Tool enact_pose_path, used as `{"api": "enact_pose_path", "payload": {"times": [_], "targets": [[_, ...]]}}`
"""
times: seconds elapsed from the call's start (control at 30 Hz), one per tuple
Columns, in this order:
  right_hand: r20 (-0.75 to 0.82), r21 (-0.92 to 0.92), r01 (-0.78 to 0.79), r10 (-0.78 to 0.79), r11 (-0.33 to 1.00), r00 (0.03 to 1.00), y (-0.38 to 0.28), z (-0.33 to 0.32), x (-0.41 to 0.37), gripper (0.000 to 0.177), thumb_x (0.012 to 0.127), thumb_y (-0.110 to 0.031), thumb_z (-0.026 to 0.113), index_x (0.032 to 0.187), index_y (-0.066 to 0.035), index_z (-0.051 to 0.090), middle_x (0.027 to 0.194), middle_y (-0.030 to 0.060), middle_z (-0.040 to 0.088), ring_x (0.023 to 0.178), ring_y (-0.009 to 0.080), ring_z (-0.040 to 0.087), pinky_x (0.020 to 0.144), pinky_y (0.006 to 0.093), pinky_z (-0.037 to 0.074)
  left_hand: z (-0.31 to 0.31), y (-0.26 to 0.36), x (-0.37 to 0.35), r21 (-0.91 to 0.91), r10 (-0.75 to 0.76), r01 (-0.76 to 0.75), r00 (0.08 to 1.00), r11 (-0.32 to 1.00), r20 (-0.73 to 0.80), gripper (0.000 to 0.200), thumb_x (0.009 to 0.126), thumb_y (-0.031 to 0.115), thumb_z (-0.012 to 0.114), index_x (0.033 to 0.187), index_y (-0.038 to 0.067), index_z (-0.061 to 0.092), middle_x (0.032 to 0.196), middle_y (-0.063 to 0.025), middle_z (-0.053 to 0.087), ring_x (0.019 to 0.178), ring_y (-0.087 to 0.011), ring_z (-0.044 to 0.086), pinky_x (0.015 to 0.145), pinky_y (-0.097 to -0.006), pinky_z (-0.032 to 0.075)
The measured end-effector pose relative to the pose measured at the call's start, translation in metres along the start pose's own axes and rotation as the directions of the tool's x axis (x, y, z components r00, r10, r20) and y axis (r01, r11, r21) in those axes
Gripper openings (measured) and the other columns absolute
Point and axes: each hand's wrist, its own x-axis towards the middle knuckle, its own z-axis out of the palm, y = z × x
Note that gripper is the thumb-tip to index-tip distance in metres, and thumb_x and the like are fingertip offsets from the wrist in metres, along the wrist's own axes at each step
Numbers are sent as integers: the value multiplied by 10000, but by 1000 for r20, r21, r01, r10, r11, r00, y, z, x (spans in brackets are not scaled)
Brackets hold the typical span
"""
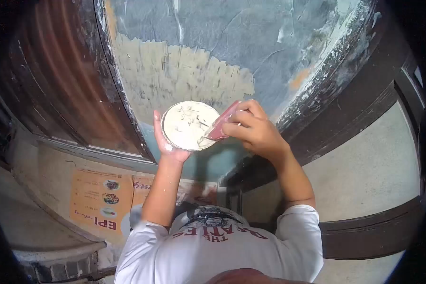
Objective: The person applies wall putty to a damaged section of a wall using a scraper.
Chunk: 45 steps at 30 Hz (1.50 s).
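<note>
White paste (182, 128) is filling a round dish (190, 102), and a red scraper (225, 122) is touching it.
Up close, a white shirt (217, 258) is showing red letters. Past it, the left hand (164, 142) is holding the dish up, with the palm by its side. The right hand (255, 130) is gripping the scraper, and the scraper's edge is resting in the paste near the dish's right rim. Farther off, a big cream patch (175, 71) is covering part of a blue-gray wall (222, 28).
</note>
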Motion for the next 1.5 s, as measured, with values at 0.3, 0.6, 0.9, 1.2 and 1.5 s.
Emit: {"api": "enact_pose_path", "payload": {"times": [0.3,0.6,0.9,1.2,1.5], "targets": [[-60,-58,-20,16,998,998,6,7,-5,328,728,-1,719,988,-198,746,943,-34,660,999,232,591,893,378,475,-5,-1,0,-45,-47,55,984,997,170,913,961,726,405,1476,-25,465,1492,-242,506,1341,-428,514,1138,-569,398],[-372,-283,-370,255,885,893,41,-31,-22,287,763,32,634,1019,-85,693,921,87,636,902,335,600,761,427,516,-4,-8,0,60,-46,47,999,997,-18,878,956,737,398,1419,5,542,1424,-204,581,1285,-404,565,1098,-574,438],[-357,-289,-644,544,709,759,80,-17,-49,153,912,-112,668,1063,-110,689,1003,77,668,982,336,622,834,435,518,-22,-10,1,15,-57,57,998,998,-28,908,952,744,399,1487,14,470,1494,-223,508,1330,-452,512,1068,-721,389],[-442,-291,-581,432,760,786,94,0,-57,157,912,-106,674,1067,-123,690,962,78,651,931,339,613,778,449,518,-32,-11,-2,-10,-53,54,998,999,29,908,950,735,418,1476,-4,473,1493,-219,512,1331,-433,519,1107,-614,416],[-485,-271,-573,404,774,776,104,-4,-54,160,914,-107,669,1071,-117,697,993,85,658,961,348,608,812,435,517,-27,-16,-7,-15,-27,26,996,1000,-82,901,945,733,431,1465,0,491,1482,-218,525,1326,-427,526,1112,-620,409]]}}
